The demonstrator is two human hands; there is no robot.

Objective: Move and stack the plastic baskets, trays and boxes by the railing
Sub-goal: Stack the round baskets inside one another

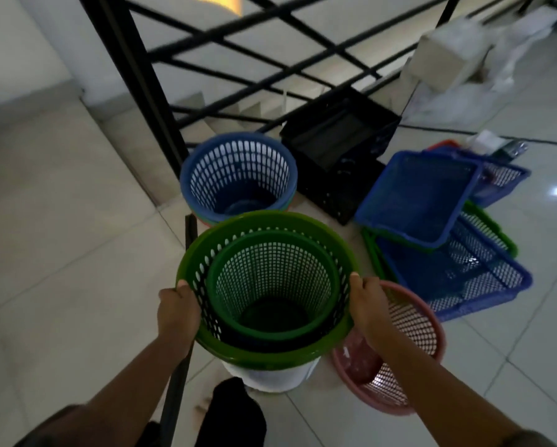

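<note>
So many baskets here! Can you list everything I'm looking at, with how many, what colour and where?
Large round basket: one, green, held at centre above a white one.
Smaller round basket: one, green, nested inside the large green one.
White basket: one, under the green ones, mostly hidden.
Blue round basket: one, top of a small stack by the railing.
Pink round basket: one, on the floor at right.
Black crates: apparently two, stacked beside the railing.
Rectangular trays: several, blue and green, piled at right; exact count unclear.
Railing: one, black, behind.
White boxes: blurred, top right.
Left hand: grips the green rim.
Right hand: grips the opposite rim.
</note>
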